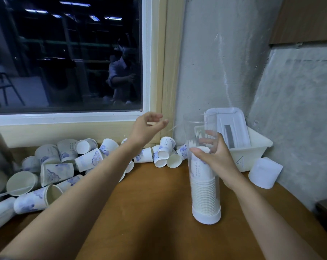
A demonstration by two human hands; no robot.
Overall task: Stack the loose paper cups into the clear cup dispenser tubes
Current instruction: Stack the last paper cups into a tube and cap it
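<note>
- The clear plastic cup dispenser tube (204, 177) stands upright on the brown wooden table (149, 203). Its long axis is vertical and its open mouth points up.
- A white round cap (206, 217) closes the tube's bottom end and rests on the table.
- Inside the tube, a nested stack of white paper cups (205, 199) fills roughly the lower half. The upper half is see-through and holds no cups.
- The right hand (215, 158) grips the tube at about mid-height, just above the stack's top. The thumb lies across the near side and the fingers (208, 140) curl round the far side, showing through the clear wall.
- The left hand (145, 128) hangs in the air to the left of the tube, level with its upper part. Its fingers are loosely curled and it holds nothing.
- The loose white paper cups with blue print (65, 166) lie in a heap to the left of the tube, along the wall under the dark window (65, 53). Most are tipped on their sides, with mouths facing various ways.
- A few of these cups lie just beside the tube at its far left.
- A white plastic bin marked "A" (252, 152) sits just behind and to the right of the tube, with a white tray (232, 124) leaning inside it.
- A squat white round piece (264, 172) stands on the table to the right of the tube, near the bin.
</note>
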